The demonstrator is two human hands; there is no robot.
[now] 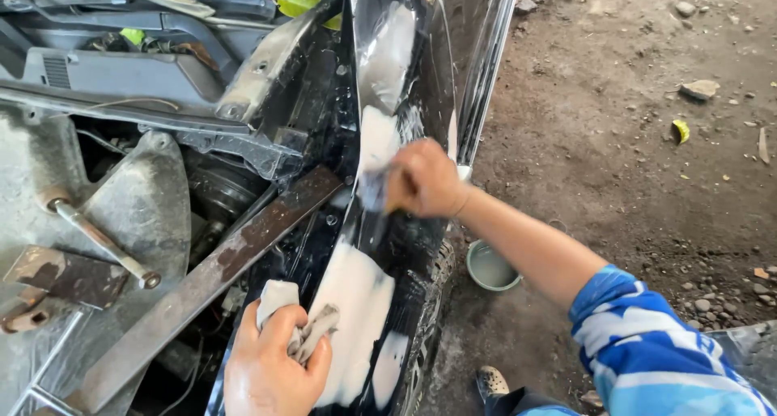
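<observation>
- A shiny black car fender (405,238) runs under both hands, from far above the fingers down past them; it has big white patches of filler on it
- The dirt floor (631,141) lies off to the right of the right fingers, with small stones on it
- A long rusty metal bar (218,270) slants away to the left of both hands, just beside the left fingers
- The right hand (425,180) is curled tight, pressed on the fender – its fingers are closed around a small sanding piece (374,191) that peeks out to their left
- The left hand (271,363) sits low on the fender's edge, fingers bent shut around a crumpled white rag (293,323) – the rag sticks out above and to the right of the fingers
- A small round tin cup (490,266) stands on the floor, below the right fingers and under the forearm
- A yellow scrap (681,130) lies far to the right of the right fingers
</observation>
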